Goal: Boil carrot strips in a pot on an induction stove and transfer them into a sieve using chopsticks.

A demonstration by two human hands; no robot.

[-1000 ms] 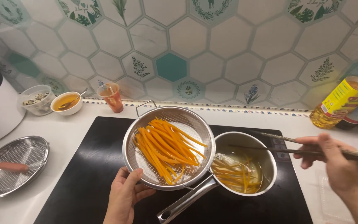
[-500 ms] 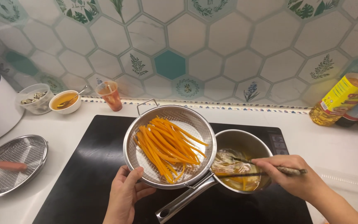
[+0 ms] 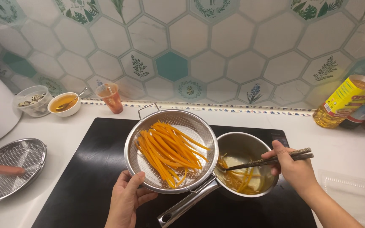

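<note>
Chopsticks (image 3: 271,160) are lying pinched in the right hand (image 3: 294,169), tips dipping into the saucepan (image 3: 243,169). Left hand (image 3: 127,202) is gripping the near rim of the carrot-filled strainer (image 3: 170,150), just left of it.

Single head-worn view, looking steeply down, close over black cooktop (image 3: 85,177), facing tiled wall (image 3: 216,55)

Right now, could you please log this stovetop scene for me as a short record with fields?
Left hand: holds the rim of the mesh strainer, which carries orange carrot strips
Right hand: grips dark chopsticks, tips in the steel saucepan
Saucepan contents: a few strips in liquid
Surface: black cooktop
Far left: second strainer holding a sausage
Back right: oil bottle
</note>
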